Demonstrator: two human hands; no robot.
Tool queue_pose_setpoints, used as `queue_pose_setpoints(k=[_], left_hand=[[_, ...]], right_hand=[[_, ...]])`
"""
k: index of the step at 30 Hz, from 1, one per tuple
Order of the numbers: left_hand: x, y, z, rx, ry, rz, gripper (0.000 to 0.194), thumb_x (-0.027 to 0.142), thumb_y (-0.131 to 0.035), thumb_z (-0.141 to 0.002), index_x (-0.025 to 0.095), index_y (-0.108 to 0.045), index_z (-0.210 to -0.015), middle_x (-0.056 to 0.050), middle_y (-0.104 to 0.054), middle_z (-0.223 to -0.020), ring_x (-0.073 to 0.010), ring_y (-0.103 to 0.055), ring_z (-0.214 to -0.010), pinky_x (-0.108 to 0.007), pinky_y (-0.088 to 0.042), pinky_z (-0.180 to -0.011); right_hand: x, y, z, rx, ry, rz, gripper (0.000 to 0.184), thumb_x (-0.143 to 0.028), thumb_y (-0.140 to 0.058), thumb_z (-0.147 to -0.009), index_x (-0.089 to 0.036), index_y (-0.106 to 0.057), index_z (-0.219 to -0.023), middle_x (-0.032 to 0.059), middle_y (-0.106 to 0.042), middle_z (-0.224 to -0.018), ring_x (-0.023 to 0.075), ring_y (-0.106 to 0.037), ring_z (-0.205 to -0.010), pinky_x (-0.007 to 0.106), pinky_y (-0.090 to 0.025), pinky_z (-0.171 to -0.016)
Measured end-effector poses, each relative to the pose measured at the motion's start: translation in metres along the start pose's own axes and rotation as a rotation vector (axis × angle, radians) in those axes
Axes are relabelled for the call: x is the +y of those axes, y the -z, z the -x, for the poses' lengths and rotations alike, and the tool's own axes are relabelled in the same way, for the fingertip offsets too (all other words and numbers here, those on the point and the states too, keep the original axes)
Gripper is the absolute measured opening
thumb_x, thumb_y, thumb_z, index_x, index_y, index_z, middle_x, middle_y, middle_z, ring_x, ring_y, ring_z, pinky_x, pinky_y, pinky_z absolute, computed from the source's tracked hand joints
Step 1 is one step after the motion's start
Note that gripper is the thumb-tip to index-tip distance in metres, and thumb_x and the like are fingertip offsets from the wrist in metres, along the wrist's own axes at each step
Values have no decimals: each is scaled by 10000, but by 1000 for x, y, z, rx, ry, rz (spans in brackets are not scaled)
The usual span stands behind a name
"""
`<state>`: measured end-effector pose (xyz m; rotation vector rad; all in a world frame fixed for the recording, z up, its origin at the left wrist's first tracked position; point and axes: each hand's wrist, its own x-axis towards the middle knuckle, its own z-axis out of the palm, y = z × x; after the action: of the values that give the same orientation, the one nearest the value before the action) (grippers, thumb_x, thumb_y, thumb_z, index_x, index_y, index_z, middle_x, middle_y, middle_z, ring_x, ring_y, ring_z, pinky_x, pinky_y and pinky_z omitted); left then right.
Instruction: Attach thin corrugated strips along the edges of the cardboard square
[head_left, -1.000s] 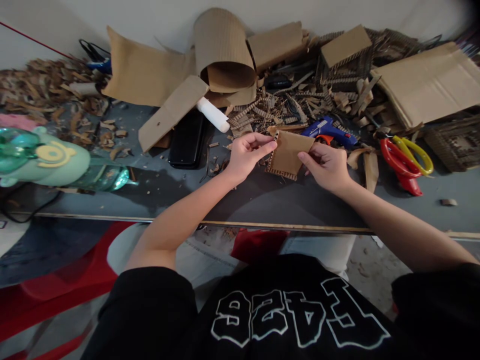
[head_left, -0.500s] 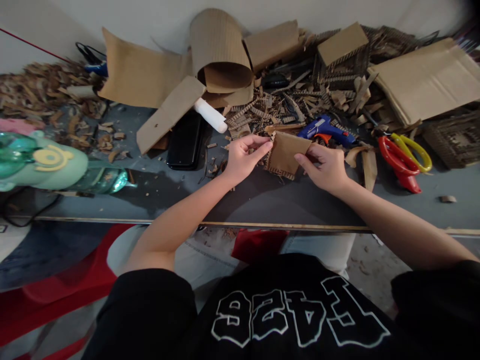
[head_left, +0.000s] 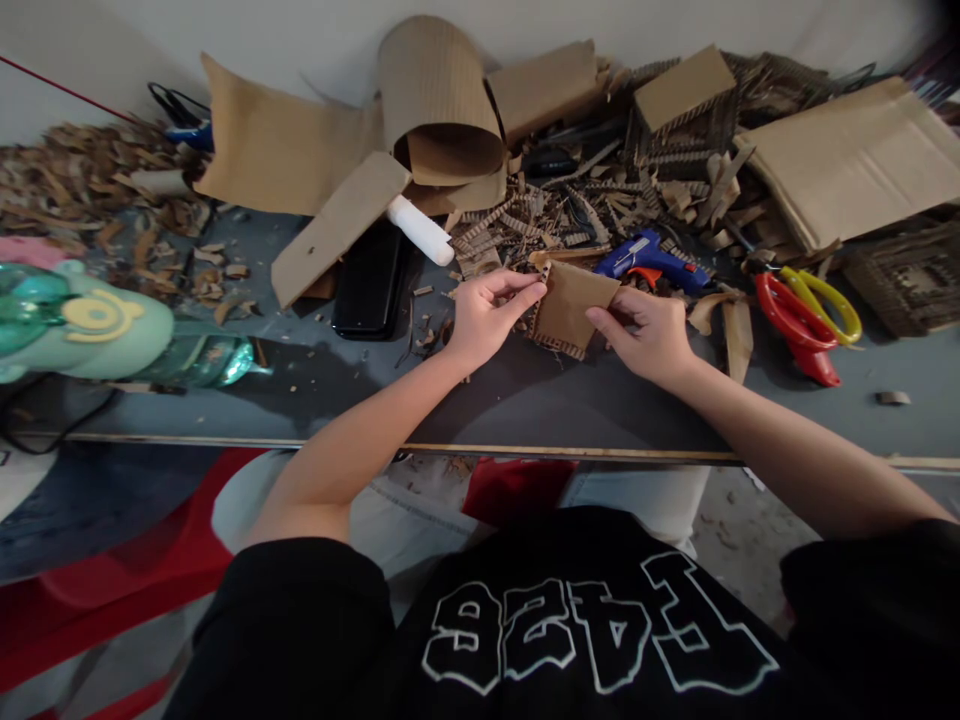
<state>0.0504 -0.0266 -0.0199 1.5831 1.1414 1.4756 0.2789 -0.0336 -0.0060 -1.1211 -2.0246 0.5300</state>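
Between my hands, tilted above the table, is a small square cardboard piece (head_left: 574, 308) with corrugated strips along its left and lower edges. My left hand (head_left: 491, 312) pinches its upper left edge between thumb and fingers. On the other side, my right hand (head_left: 649, 330) grips the right edge, thumb on top and fingers behind. What lies under the piece is hidden. Just beyond my right hand rests a blue glue gun (head_left: 652, 262) with an orange trigger. Red-handled scissors (head_left: 799, 315) and a yellow-handled tool (head_left: 825, 300) lie farther right.
A black phone (head_left: 367, 285), a white cylinder (head_left: 421, 230) and a rolled cardboard tube (head_left: 442, 95) are behind my left hand. Cardboard scraps (head_left: 555, 215) cover the back. A green bottle (head_left: 112, 320) lies at left; cardboard sheets (head_left: 855, 160) are stacked at right.
Both hands keep the same grip on the cardboard piece. The whole view has shifted very slightly; nothing else visibly differs.
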Motion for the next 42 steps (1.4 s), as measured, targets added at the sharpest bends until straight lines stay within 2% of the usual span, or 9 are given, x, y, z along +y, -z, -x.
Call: queue_pose_setpoints(k=[4, 9, 14, 22, 30, 37, 42], left_hand=[[2, 1, -1, 16, 8, -13, 419, 623, -774, -747, 218, -784, -853, -26, -771, -814, -120, -669, -689, -249, -509, -615], [6, 3, -2, 68, -56, -3, 328, 538, -813, -745, 221, -784, -823, -21, -774, -797, -108, -670, -684, -234, -480, -594], [4, 1, -3, 71, -63, 69, 246, 458, -836, -746, 218, -792, -771, -32, -799, -837, -134, -735, -785, -229, -499, -630], [-5, 1, -6, 34, -59, 138, 222, 473, -841, -740, 257, -798, -759, -6, -804, -883, -141, -741, -856, -260, -537, -732], [-6, 0, -7, 18, -37, 170, 218, 480, -843, -738, 268, -805, -770, -2, -805, -879, -119, -721, -807, -245, -519, -716], [-6, 2, -6, -2, -80, 89, 280, 512, -810, -769, 235, -777, -759, -18, -790, -885, -146, -715, -885, -269, -519, -741], [-6, 0, -4, -74, -47, 136, 414, 581, -794, -765, 243, -722, -994, -13, -749, -945, -124, -699, -814, -236, -505, -663]], right_hand=[[-1, 0, 0, -7, -39, -44, 345, -486, -577, -920, -186, -632, -758, 17, -635, -636, 126, -541, -513, 261, -370, -487], [-1, 0, 1, -33, 6, 3, 337, -454, -579, -914, -167, -662, -758, 34, -659, -672, 136, -577, -560, 258, -400, -526], [-1, 0, 1, -35, 39, 70, 349, -443, -562, -918, -166, -647, -723, 48, -674, -685, 143, -600, -582, 255, -402, -545], [-1, 0, 3, -17, 78, 103, 342, -418, -563, -915, -169, -613, -685, 53, -663, -659, 142, -594, -552, 246, -382, -515], [0, -1, 3, -2, 106, 89, 329, -407, -574, -915, -177, -588, -680, 37, -625, -628, 131, -564, -535, 250, -363, -510], [-1, 0, 3, -26, 55, 31, 310, -422, -579, -911, -182, -599, -716, 37, -622, -646, 143, -565, -555, 269, -375, -520], [0, -1, 0, -3, -86, -143, 395, -563, -566, -925, -187, -629, -820, 16, -603, -630, 134, -541, -501, 268, -387, -465]])
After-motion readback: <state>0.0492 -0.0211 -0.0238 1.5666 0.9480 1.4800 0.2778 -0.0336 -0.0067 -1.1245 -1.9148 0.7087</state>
